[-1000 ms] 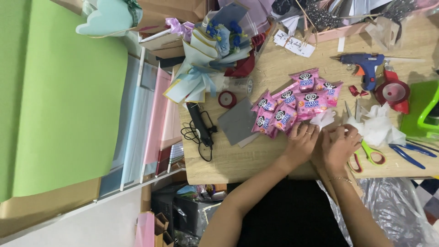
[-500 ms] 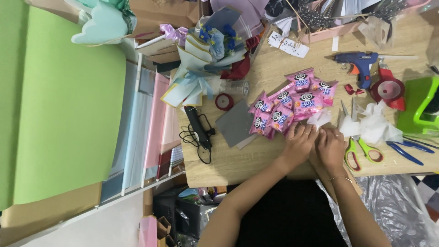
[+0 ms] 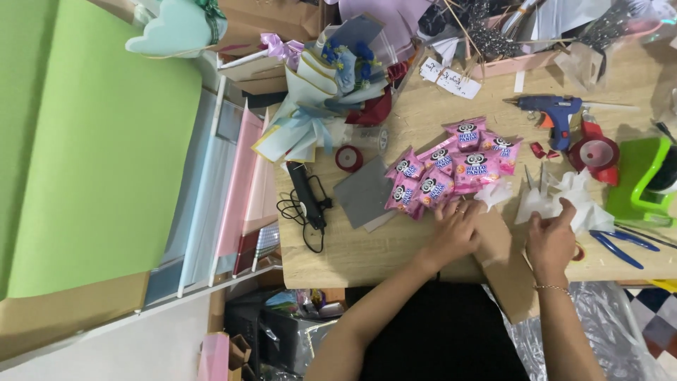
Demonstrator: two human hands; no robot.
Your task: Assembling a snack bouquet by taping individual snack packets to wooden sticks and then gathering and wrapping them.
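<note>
Overhead, a person works at a cluttered wooden bench. Well to the left of the left hand lie a black corded tool and a grey card. That hand rests flat, fingers spread, on a brown cardboard sheet, just below a cluster of pink snack packets. The right hand pinches crumpled white paper. Above it sits a blue glue gun; to its right, blue pliers and a green holder.

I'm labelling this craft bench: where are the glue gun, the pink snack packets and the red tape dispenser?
glue gun [image 3: 557,111]: head view, blue body.
pink snack packets [image 3: 451,168]: head view, middle of the cluster.
red tape dispenser [image 3: 596,152]: head view, roll.
</note>
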